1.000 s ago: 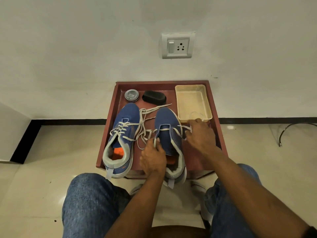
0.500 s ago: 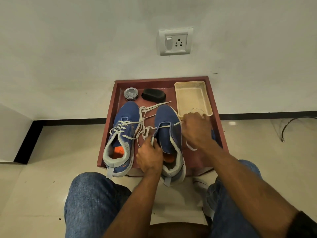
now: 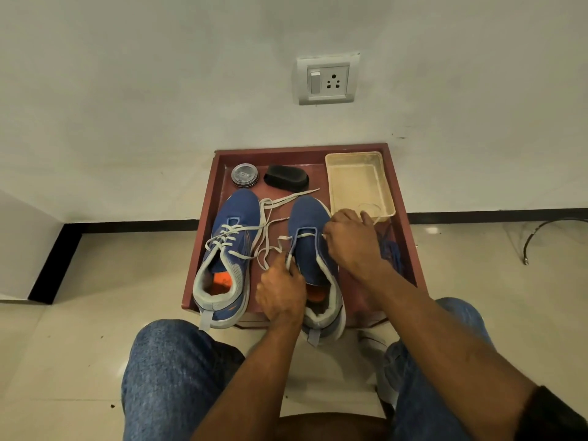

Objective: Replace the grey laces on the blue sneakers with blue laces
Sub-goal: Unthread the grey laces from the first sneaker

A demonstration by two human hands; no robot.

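Red tray (image 3: pixel 219 224), centre of frame, on the floor, keeping the kit together.

- Left sneaker (image 3: pixel 227 259): grey lace (image 3: pixel 222 241) threaded, ends loose.
- Right sneaker (image 3: pixel 313 259): mostly unlaced. Left hand (image 3: pixel 280 296) pinches its left edge, apparently to steady it; right hand (image 3: pixel 351 241) is curled on the right edge, seemingly pulling a pale lace (image 3: pixel 377 221).
- Blue laces (image 3: pixel 393 253): bundled at right, within reach.
- Upper tray: tin (image 3: pixel 244 175), black brush (image 3: pixel 286 178), beige tub (image 3: pixel 358 183).

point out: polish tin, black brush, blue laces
polish tin (image 3: pixel 244 175), head view, middle of its round lid
black brush (image 3: pixel 287 177), head view, middle of its dark top
blue laces (image 3: pixel 393 253), head view, on the bundle just right of the right wrist
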